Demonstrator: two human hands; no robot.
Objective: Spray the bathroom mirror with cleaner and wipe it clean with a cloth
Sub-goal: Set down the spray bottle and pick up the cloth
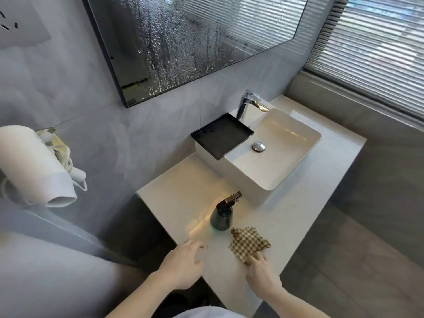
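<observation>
Right hand (261,275) pinching brown checked cloth (249,243) on white stone table (183,193); left hand (183,260) loose, holding nothing. Dark spray bottle (221,216) just beside cloth, easily toppled. Droplet-covered black-framed mirror (183,42) unwiped.

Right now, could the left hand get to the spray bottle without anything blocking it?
Probably yes. The left hand hovers over the counter, open, and only bare counter lies between it and the spray bottle. The checked cloth lies off to the right, under the right hand.

Counter (188,180): basin (270,161), bottle (220,218), cloth (249,243)
</observation>
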